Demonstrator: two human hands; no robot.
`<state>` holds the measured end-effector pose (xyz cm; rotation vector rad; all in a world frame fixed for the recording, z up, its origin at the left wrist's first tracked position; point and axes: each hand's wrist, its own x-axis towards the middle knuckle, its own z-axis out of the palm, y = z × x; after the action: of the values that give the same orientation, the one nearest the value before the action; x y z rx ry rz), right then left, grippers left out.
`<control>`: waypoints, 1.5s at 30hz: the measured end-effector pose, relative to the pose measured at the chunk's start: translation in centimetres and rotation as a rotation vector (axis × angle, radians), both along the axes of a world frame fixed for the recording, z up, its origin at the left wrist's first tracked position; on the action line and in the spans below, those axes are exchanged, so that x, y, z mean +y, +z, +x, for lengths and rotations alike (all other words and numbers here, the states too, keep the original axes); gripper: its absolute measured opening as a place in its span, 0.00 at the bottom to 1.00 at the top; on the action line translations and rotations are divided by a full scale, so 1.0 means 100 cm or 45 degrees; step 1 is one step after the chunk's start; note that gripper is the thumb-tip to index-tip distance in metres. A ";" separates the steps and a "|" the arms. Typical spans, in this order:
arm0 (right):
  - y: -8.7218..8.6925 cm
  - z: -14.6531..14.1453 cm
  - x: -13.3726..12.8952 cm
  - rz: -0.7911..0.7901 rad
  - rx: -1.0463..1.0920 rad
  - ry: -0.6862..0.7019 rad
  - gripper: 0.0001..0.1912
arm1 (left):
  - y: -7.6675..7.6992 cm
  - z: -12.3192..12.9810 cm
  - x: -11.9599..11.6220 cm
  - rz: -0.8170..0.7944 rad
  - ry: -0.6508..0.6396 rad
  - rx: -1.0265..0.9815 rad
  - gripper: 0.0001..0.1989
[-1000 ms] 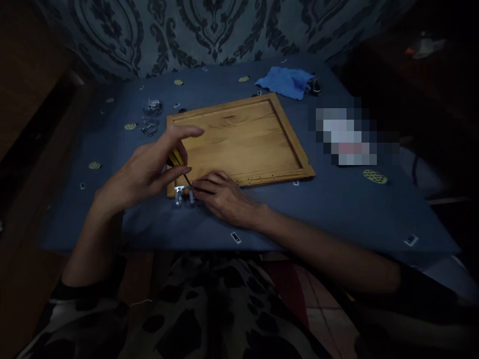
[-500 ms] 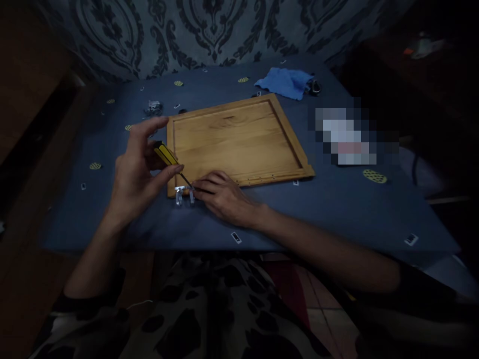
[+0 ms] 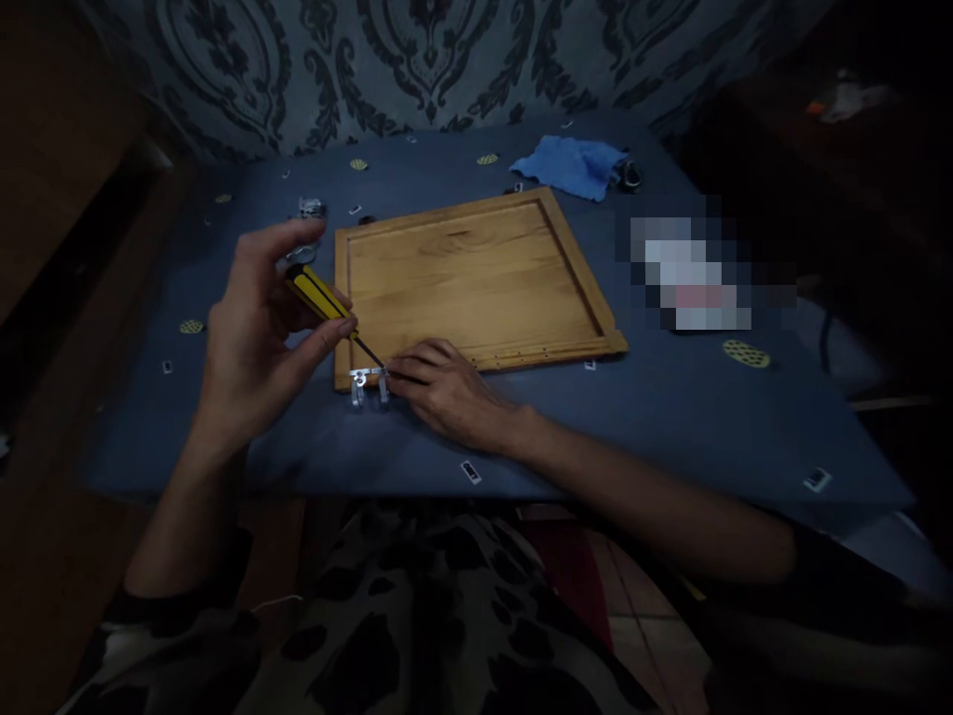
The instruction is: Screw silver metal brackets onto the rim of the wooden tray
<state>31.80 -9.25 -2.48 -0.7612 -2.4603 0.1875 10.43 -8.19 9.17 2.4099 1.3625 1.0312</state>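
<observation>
My left hand [image 3: 260, 333] holds a yellow and black screwdriver [image 3: 319, 296] between thumb and fingers, its index finger raised. The screwdriver's tip reaches down to a silver metal hinge [image 3: 368, 382] at the near left corner of a framed wooden panel [image 3: 469, 283]. Beside the tip, my right hand [image 3: 454, 392] lies on the panel's near edge, its fingertips pressed together at the hinge's right end. Whether they pinch something small there is hidden. Small dark holes dot the near edge to the right of that hand.
More metal hardware [image 3: 311, 209] lies behind my left hand. A blue cloth [image 3: 570, 166] sits at the back right, with a small dark object [image 3: 629, 176] beside it. A blurred-out pale item [image 3: 692, 273] is on the right of the blue table [image 3: 670, 427].
My left hand has moved slightly left, and the screwdriver leans over more. My right hand, the panel and the hinge stay nearly where they were.
</observation>
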 end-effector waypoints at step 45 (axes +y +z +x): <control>-0.002 0.000 -0.001 0.053 0.068 0.003 0.15 | 0.002 0.003 0.006 0.064 -0.228 0.189 0.13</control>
<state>31.77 -9.31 -2.65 -0.7270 -2.4075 0.1552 10.70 -7.56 9.39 2.6351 1.1483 0.8666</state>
